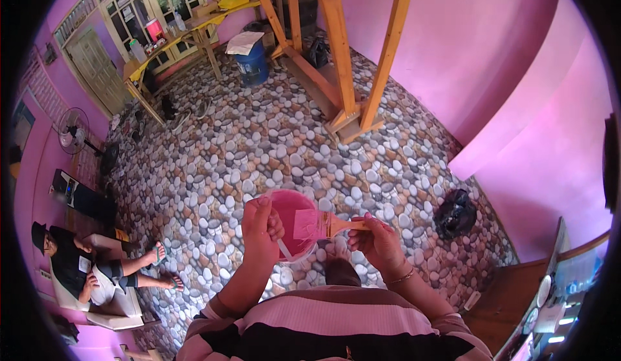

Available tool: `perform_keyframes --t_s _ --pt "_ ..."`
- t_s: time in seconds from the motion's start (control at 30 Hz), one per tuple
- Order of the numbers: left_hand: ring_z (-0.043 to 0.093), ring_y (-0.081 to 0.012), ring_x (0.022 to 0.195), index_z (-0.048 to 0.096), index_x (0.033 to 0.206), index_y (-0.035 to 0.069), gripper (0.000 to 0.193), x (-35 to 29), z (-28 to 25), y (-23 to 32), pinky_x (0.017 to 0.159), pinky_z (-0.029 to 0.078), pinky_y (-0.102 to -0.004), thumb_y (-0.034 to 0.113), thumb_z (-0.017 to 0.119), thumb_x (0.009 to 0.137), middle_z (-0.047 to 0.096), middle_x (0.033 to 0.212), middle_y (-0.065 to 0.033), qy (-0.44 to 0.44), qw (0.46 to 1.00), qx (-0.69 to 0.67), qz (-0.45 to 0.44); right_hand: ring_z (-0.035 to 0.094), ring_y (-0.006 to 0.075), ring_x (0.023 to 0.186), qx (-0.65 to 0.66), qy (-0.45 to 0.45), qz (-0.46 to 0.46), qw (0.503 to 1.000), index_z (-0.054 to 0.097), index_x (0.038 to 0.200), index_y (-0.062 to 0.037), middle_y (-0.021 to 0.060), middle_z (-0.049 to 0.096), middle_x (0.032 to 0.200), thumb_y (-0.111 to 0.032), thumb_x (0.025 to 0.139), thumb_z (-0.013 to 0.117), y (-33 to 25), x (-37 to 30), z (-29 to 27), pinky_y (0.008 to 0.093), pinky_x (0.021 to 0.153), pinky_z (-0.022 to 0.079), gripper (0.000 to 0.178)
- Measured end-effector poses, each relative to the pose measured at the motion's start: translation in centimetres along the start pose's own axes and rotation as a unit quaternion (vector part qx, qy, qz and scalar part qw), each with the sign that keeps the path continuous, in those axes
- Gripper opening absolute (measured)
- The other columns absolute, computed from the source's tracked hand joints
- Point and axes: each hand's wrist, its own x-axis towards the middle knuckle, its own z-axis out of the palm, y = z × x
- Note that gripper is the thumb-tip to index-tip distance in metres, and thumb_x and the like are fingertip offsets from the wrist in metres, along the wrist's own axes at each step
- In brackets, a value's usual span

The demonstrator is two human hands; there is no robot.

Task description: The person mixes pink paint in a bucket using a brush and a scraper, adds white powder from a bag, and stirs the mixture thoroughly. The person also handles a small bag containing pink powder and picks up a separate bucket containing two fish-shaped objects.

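Note:
My left hand (262, 226) is closed on the rim or handle of a round bucket (299, 201) with pink paint in it, held in front of my body above the floor. In my right hand (377, 244) is a paintbrush (333, 225), its wooden handle gripped between thumb and fingers. The wide brush head points left and lies over the bucket's opening, its bristles coated in light pink. Whether the bristles touch the paint or the bucket wall, I cannot tell.
A tall wooden frame (343, 57) stands ahead on the pebble-patterned floor (226, 148). Behind it are a blue drum (251, 67) and a long table (194, 26). A black bag (455, 213) lies at right by the pink wall (517, 186). A person (97, 267) sits at left near a fan (73, 130).

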Motion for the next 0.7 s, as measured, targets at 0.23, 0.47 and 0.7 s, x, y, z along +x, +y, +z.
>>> perform_keyframes --t_s 0.23,0.47,0.7 --pt "0.032 -0.0043 0.046 0.048 0.085 0.013 0.022 9.1 -1.6 4.1 0.041 0.024 -0.0207 0.03 0.058 0.094 0.04 0.064 0.0034 0.056 0.995 -0.045 0.065 0.066 0.0191 0.07 -0.128 -0.09 0.049 0.986 0.06 0.106 0.0046 0.0118 0.066 0.081 -0.028 0.1 0.048 -3.3 14.8 4.0 0.0306 0.064 0.054 0.035" --pt "0.03 -0.0063 0.048 0.057 0.087 0.013 0.029 16.0 -2.8 9.1 0.043 0.023 -0.0215 0.039 0.048 0.098 0.04 0.062 0.002 0.109 0.979 -0.095 0.143 0.066 0.0199 0.067 -0.142 -0.168 0.124 0.968 0.06 0.106 0.0035 0.0112 0.067 0.081 -0.029 0.1 0.049 -5.7 27.3 11.1 0.0305 0.059 0.055 0.035" --pt "0.03 -0.0055 0.049 0.056 0.086 0.014 0.027 24.3 -7.8 15.2 0.044 0.024 -0.0211 0.038 0.051 0.097 0.04 0.065 0.0028 0.116 0.967 -0.136 0.183 0.065 0.0215 0.064 -0.144 -0.195 0.167 0.956 0.061 0.104 0.0033 0.0125 0.066 0.078 -0.028 0.1 0.047 -3.7 36.6 20.6 0.0317 0.057 0.054 0.035"
